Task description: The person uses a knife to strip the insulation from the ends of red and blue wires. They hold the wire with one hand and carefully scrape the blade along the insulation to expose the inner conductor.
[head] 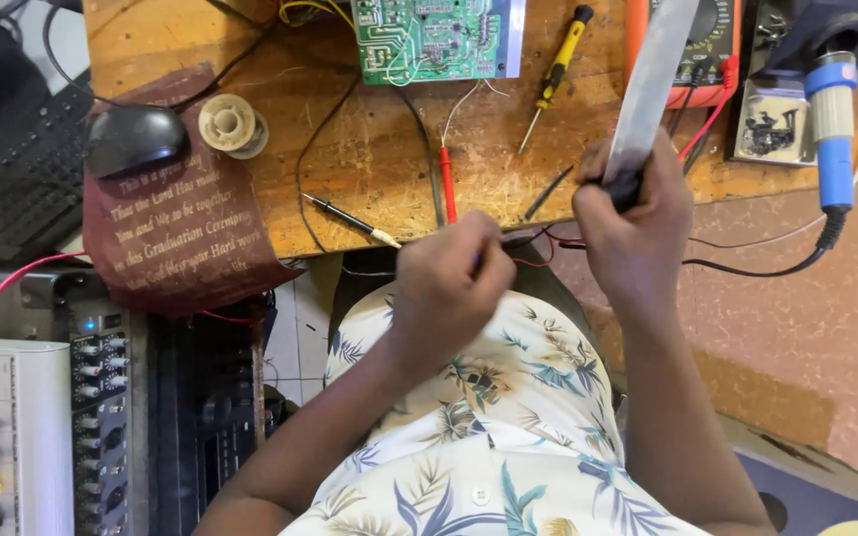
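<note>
Worn wooden counter (379,169) strewn with electronics gear

Beyond the hands (449,283) lie a green circuit board (434,40), a yellow-handled screwdriver (553,74), red and black probes (447,184) and an orange multimeter (712,50); left of them, a solder spool (230,124), black mouse (136,139) and maroon cloth (176,223).

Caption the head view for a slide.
Right hand grips a knife blade-up while left hand pinches thin wires at a cluttered wooden workbench.

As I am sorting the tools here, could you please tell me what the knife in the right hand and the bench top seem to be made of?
Knife: the blade looks like bare steel, grey with a dull sheen; the black handle, mostly hidden in the right hand, is perhaps plastic. Bench top: wood, by its brown grain, worn and scratched.
</note>
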